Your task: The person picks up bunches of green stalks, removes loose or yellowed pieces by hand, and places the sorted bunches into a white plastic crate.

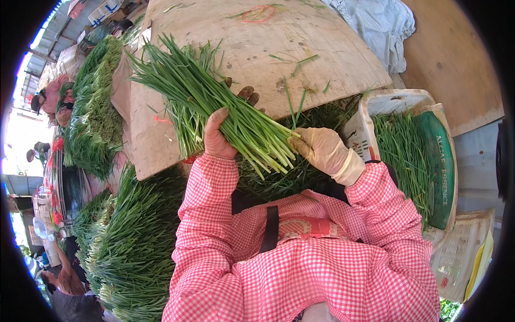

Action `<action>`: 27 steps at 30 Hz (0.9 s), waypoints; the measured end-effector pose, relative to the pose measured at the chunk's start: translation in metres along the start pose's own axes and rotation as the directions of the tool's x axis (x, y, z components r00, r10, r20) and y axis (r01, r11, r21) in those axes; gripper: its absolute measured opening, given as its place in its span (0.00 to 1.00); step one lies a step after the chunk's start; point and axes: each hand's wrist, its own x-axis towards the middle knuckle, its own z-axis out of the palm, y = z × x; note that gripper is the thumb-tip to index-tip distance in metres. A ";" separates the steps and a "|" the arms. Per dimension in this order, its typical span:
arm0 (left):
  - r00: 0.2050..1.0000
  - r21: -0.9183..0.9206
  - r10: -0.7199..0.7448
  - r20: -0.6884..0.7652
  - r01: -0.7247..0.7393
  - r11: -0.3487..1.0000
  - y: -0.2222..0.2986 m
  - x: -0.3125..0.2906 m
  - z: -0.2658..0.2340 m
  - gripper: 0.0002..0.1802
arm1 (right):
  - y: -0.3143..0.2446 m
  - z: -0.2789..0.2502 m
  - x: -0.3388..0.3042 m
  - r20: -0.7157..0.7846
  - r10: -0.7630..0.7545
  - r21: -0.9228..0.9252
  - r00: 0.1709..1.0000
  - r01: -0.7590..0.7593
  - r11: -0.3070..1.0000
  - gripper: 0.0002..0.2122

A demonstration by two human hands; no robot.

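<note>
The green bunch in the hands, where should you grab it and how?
Probably around the middle of the green bunch, from the person's side, where the left hand grips: it is long and gathered there, while the leafy tips fan out.

The held bunch (pixel 249 123) crosses the near edge of the table (pixel 343 64), above a second bundle (pixel 181 126) lying there. Near left, a heap of greens (pixel 134 241); right, leaves (pixel 405 155) in a crate (pixel 399 96); far right, a sheet (pixel 378 32).

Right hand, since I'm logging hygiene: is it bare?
No, a pale, stained glove covers the right hand at the pale ends of the green stalks.
</note>
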 end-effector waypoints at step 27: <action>0.997 -0.030 -0.077 -0.017 0.077 0.997 0.002 -0.001 -0.008 0.31 | -0.013 -0.001 -0.003 -0.064 -0.121 -0.060 0.991 0.118 0.991 0.02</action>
